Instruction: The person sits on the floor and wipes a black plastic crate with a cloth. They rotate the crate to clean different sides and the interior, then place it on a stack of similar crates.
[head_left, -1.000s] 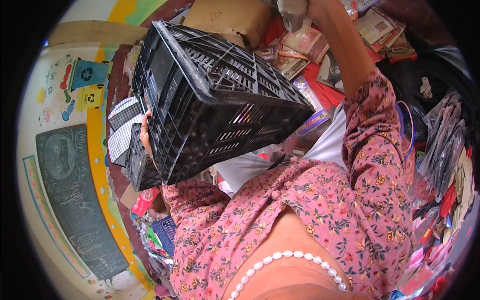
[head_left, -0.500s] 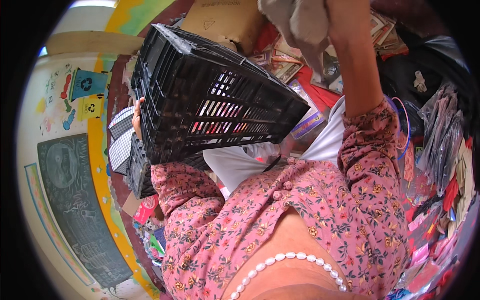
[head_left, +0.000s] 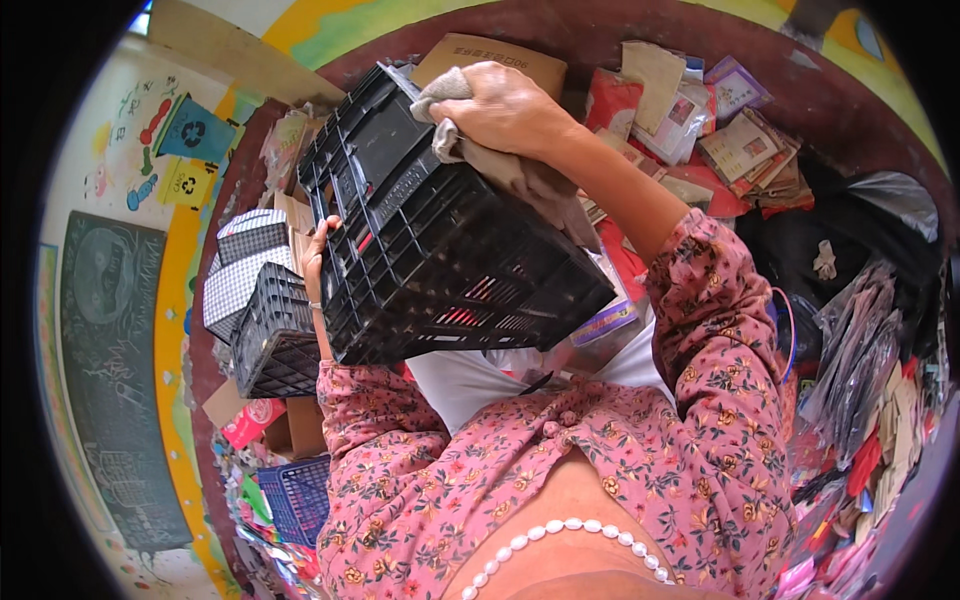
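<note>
A black plastic crate (head_left: 450, 250) with slotted sides is tilted up in front of my body, above my lap. Its left side is gripped by my left hand (head_left: 318, 255), fingers curled over the edge and the rest partly hidden behind the crate. My right hand (head_left: 505, 108) is closed on a greyish-beige rag (head_left: 520, 185), bunched at the crate's upper right edge. Part of the rag hangs down along the crate's side.
To the left stand a second black crate (head_left: 275, 335), checkered boxes (head_left: 240, 275) and a blue basket (head_left: 297, 500). A cardboard box (head_left: 490, 62) sits behind the held crate. Far right are paper packets (head_left: 750, 150), a black bag (head_left: 790, 225) and plastic-wrapped goods (head_left: 860, 330).
My right hand has come down and left with the rag, from above onto the crate's upper edge. The crate has turned and tilted, still in my left hand's grip.
</note>
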